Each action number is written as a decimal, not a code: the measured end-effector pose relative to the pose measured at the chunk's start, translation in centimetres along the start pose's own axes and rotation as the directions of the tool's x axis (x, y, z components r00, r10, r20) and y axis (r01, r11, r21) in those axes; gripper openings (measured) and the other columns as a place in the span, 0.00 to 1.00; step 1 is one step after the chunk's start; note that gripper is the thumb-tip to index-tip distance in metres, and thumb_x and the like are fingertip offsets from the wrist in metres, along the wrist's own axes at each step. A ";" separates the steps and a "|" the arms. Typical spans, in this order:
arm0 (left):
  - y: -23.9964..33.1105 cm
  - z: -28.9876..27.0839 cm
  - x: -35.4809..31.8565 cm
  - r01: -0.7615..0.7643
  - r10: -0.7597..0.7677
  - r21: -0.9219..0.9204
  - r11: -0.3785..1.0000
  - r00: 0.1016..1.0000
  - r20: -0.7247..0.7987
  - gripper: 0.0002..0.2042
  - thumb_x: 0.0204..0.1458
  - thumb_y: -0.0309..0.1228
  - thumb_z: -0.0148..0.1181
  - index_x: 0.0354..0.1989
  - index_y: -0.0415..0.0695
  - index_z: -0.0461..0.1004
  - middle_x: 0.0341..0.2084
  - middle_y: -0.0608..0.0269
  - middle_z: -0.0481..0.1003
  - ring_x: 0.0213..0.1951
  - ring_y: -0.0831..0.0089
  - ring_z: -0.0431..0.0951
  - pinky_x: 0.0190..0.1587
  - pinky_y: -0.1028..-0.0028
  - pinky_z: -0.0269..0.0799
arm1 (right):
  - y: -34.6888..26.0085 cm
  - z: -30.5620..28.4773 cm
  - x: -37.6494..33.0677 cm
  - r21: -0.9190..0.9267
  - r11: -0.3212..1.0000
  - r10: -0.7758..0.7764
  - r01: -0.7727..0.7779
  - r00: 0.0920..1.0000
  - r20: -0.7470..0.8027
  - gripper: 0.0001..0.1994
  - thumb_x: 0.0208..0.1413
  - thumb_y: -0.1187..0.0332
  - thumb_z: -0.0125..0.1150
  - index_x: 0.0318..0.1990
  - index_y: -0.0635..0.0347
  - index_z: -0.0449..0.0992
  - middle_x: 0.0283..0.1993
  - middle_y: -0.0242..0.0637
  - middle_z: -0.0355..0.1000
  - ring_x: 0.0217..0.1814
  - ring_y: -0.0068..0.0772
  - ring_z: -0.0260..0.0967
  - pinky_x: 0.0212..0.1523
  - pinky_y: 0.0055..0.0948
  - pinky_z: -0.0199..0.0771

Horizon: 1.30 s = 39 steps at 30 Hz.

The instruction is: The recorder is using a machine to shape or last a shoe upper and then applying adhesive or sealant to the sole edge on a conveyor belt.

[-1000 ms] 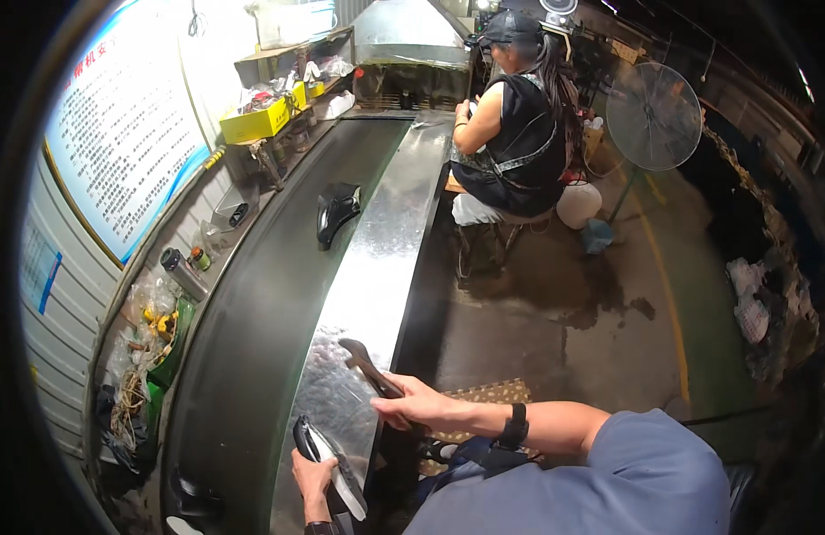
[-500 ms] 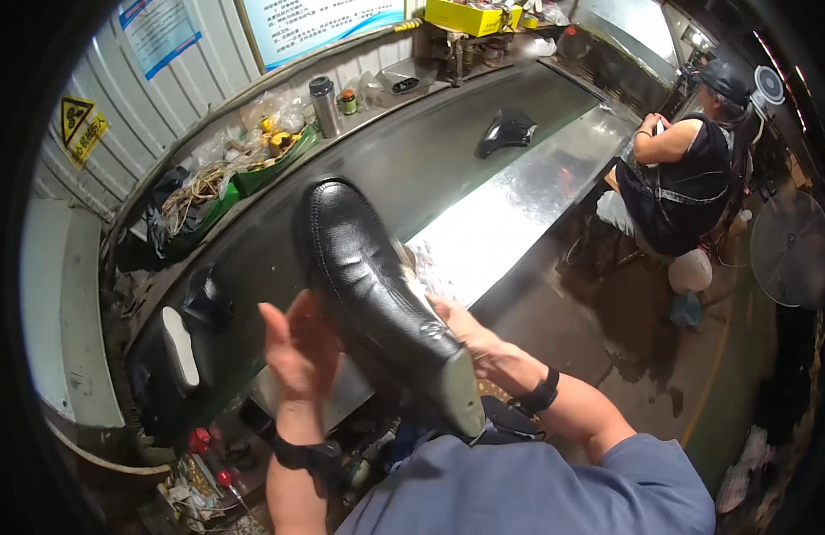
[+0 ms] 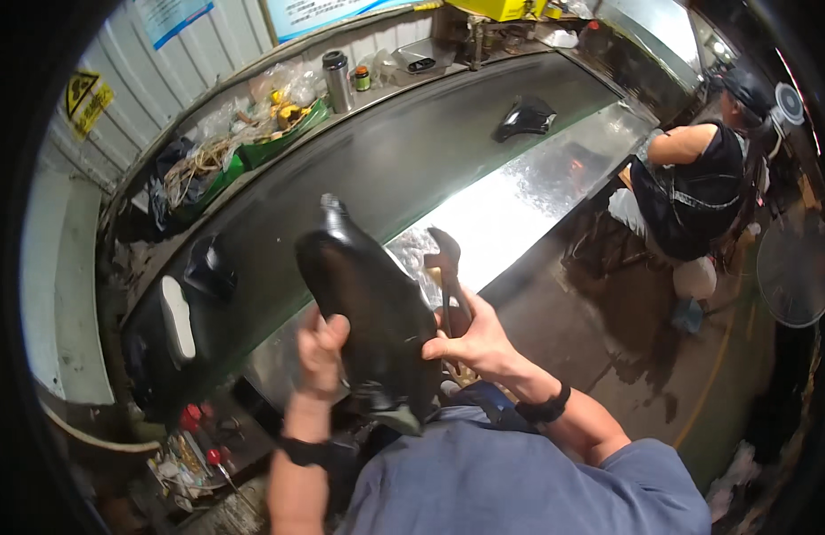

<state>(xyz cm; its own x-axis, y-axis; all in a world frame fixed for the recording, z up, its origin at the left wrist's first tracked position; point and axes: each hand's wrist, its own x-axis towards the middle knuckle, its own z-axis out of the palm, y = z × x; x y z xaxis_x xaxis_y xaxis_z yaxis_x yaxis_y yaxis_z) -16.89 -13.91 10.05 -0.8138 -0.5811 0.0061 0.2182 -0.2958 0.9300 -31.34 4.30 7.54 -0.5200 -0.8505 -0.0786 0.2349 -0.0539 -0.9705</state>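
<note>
I hold a glossy black shoe (image 3: 370, 308) up in front of my chest, its toe pointing away toward the conveyor belt (image 3: 377, 169). My left hand (image 3: 321, 355) grips its left side near the heel. My right hand (image 3: 470, 339) presses against its right side. A brown metal hand tool (image 3: 446, 276) lies on the shiny steel ledge (image 3: 528, 205) just beyond my right hand; whether the hand also holds it, I cannot tell.
Another black shoe (image 3: 522, 117) rides the belt farther along, and one (image 3: 207, 267) sits at the near left by a white insole (image 3: 176, 316). A seated person (image 3: 698, 178) works at the right. A flask (image 3: 338, 80), bags and clutter line the far shelf. A fan (image 3: 796, 267) stands on the wet floor.
My view has swung left from the far end of the line. I picked the shoe up off the ledge, and it now sits lower and closer to me, with both hands clasping it.
</note>
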 end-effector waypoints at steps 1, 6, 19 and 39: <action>2.2 -1.1 0.8 0.117 -0.106 -0.263 0.958 0.993 0.055 0.23 0.53 0.35 0.62 0.55 0.36 0.70 0.45 0.56 0.76 0.46 0.69 0.77 0.51 0.69 0.72 | -1.7 0.4 -0.2 -0.267 0.960 -0.094 0.078 0.994 -0.047 0.48 0.46 0.66 0.78 0.72 0.51 0.51 0.37 0.27 0.72 0.30 0.15 0.65 0.27 0.20 0.65; 2.0 -0.4 3.1 0.053 -0.025 0.414 0.909 0.997 -0.075 0.22 0.40 0.24 0.68 0.47 0.36 0.74 0.34 0.64 0.77 0.35 0.76 0.76 0.41 0.74 0.73 | -5.6 1.6 0.5 -0.424 0.892 -0.244 0.153 0.955 -0.167 0.08 0.60 0.70 0.62 0.39 0.66 0.71 0.27 0.39 0.75 0.26 0.26 0.69 0.29 0.29 0.70; -4.7 -1.9 7.3 -0.242 0.154 0.491 0.837 0.965 0.212 0.39 0.45 0.18 0.66 0.67 0.39 0.52 0.63 0.53 0.63 0.58 0.69 0.70 0.61 0.70 0.66 | 6.1 -2.4 5.3 -0.730 0.588 -0.346 0.348 0.924 0.162 0.10 0.53 0.72 0.66 0.39 0.63 0.70 0.28 0.47 0.68 0.29 0.49 0.70 0.27 0.42 0.69; -6.1 -2.3 5.9 -0.147 0.179 0.417 0.897 0.983 -0.038 0.28 0.61 0.35 0.53 0.65 0.32 0.58 0.58 0.54 0.69 0.58 0.68 0.69 0.63 0.68 0.60 | 12.4 0.0 6.7 -0.671 0.531 -0.546 0.517 0.815 0.195 0.16 0.42 0.80 0.61 0.41 0.67 0.69 0.28 0.45 0.68 0.28 0.48 0.70 0.25 0.42 0.71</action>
<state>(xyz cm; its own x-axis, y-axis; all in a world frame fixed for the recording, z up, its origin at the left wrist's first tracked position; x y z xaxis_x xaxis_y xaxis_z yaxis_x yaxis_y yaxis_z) -21.79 -17.21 3.55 -0.7406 -0.6530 0.1586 0.0910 0.1364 0.9865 -31.88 -2.04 -5.04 -0.3916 -0.7658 0.5101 -0.6950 -0.1171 -0.7094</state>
